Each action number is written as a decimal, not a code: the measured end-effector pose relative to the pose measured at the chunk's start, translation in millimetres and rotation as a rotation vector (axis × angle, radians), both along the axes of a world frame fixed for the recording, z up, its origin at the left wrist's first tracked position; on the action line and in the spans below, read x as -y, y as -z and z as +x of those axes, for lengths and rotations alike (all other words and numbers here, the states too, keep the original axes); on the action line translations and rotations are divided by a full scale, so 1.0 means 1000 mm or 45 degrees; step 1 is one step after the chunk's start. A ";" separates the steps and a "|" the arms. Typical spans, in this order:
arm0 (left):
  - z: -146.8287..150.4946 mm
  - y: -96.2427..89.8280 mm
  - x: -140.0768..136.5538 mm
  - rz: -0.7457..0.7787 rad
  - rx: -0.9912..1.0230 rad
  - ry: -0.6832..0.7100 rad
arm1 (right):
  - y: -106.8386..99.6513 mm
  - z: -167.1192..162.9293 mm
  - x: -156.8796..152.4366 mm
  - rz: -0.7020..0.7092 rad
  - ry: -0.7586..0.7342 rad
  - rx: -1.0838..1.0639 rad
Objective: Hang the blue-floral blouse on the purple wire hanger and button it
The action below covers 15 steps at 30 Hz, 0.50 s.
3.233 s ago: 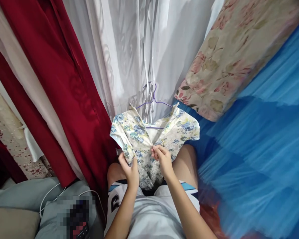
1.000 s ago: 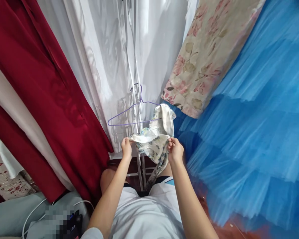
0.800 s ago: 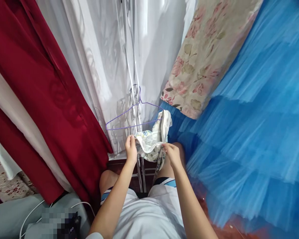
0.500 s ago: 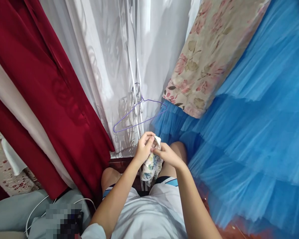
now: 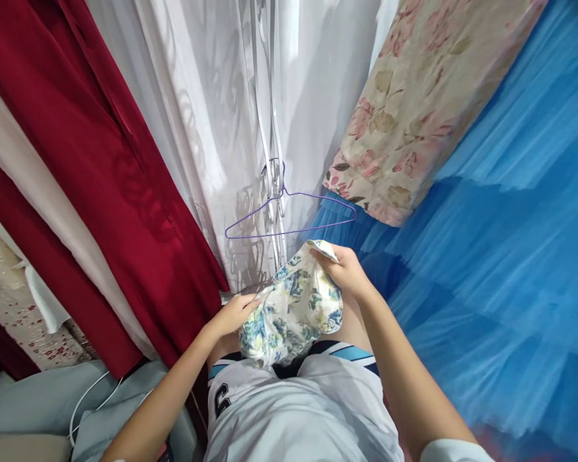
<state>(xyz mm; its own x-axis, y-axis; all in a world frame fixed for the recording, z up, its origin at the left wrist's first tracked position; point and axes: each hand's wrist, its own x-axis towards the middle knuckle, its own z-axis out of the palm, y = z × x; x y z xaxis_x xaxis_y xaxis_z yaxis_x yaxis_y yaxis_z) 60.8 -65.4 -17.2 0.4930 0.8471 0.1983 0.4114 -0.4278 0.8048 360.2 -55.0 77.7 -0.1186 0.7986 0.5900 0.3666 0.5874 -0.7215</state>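
Note:
A white garment [image 5: 293, 308] printed with blue, green and yellow flowers is spread between my two hands above my lap; its exact kind is unclear. My right hand [image 5: 344, 269] grips its upper right edge, thumb on the front and fingers behind. At its left side, my left hand [image 5: 238, 313] pinches the cloth, with part of the fingers hidden. Just beyond the garment hangs a bare purple wire hanger [image 5: 291, 231], hooked on white straps [image 5: 268, 102].
White curtain-like cloth [image 5: 212, 128] hangs in front. Dark red fabric [image 5: 120, 173] drapes on the left, a floral panel [image 5: 390, 141] and tiered blue tulle [image 5: 501, 256] on the right. A white cable [image 5: 77, 407] lies over the grey cushioned surface [image 5: 24, 401] at lower left.
My hands have moved apart, the left one left and down, the right one right and up. The bunched garment is now stretched wide. The hanger has turned more face-on.

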 end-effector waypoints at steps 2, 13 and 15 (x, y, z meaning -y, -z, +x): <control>-0.017 -0.006 -0.008 -0.107 0.007 0.067 | -0.010 0.004 -0.009 0.058 0.010 0.028; -0.109 -0.087 -0.113 0.630 -0.651 -0.493 | -0.014 0.011 -0.104 -0.017 -0.016 0.370; -0.103 -0.108 -0.130 0.681 -0.522 -0.542 | -0.007 0.006 -0.111 -0.023 0.019 0.372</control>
<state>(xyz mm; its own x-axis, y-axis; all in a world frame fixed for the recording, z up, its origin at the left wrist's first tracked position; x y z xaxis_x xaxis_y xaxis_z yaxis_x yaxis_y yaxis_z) -41.8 64.4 90.4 0.2699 0.8201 0.5045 0.8451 -0.4529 0.2840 365.8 55.8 84.6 -0.2695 0.8119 0.5179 0.5692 0.5681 -0.5943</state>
